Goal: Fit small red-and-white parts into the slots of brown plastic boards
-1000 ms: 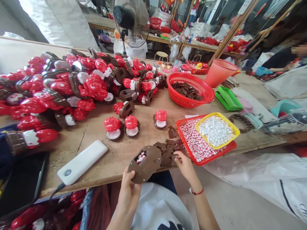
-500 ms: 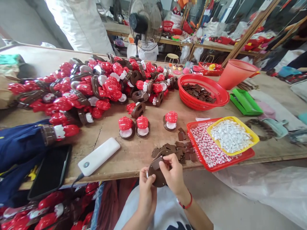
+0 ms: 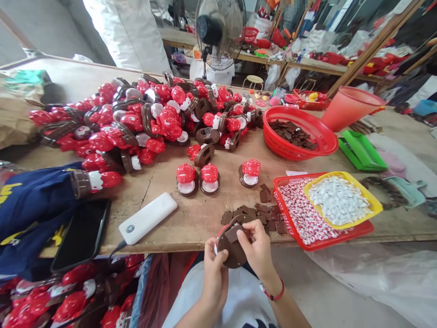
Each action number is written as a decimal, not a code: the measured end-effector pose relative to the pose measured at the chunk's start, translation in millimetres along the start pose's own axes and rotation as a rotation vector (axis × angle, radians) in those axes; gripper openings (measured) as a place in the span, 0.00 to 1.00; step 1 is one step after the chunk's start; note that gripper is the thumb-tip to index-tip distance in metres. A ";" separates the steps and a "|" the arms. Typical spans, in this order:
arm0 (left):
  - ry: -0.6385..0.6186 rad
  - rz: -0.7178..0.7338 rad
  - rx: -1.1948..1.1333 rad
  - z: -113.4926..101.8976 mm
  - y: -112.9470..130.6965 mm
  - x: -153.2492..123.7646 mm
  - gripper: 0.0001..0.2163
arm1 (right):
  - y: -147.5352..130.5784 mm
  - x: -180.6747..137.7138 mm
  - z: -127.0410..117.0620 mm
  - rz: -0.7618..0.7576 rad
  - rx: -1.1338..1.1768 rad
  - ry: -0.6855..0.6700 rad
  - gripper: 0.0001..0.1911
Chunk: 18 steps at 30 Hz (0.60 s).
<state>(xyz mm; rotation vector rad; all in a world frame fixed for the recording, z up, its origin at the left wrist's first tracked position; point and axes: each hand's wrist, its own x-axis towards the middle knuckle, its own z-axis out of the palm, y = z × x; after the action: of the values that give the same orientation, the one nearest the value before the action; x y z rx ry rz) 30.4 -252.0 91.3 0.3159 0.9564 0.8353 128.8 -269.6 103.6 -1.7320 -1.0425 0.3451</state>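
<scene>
Gripping the round brown toy base (image 3: 232, 250) from below, your left hand (image 3: 215, 273) steadies it at the table edge while your right hand (image 3: 260, 250) pinches a small brown cover (image 3: 232, 234) against its top. Loose brown covers (image 3: 259, 214) lie just beyond your fingers; the red tray (image 3: 309, 241) sits right of them.

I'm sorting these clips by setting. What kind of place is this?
Most likely a small toy-assembly workshop. A big heap of identical red-and-brown toys covers the wooden workbench, baskets hold sorted parts such as brown covers, and both hands fit a cover onto one toy base.
</scene>
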 end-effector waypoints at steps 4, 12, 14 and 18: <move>-0.007 -0.002 -0.005 -0.4 0.0 -0.4 0.13 | 0.1 0.4 -1.5 0.027 0.011 -0.007 0.04; -0.003 -0.019 -0.025 -1.7 -0.1 -1.9 0.13 | 0.6 2.2 -6.2 0.038 -0.128 -0.120 0.04; 0.007 -0.023 -0.033 -1.8 0.0 -1.5 0.13 | 2.2 1.7 -6.9 -0.031 -0.234 -0.109 0.05; -0.009 -0.023 -0.023 -0.1 1.0 -1.7 0.13 | 6.4 1.9 -8.5 -0.133 -0.361 -0.051 0.09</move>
<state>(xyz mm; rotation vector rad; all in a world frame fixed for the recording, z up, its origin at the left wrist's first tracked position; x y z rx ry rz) 29.3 -252.7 92.8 0.2884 0.9394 0.8225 138.6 -274.0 102.1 -1.9657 -1.3122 0.1208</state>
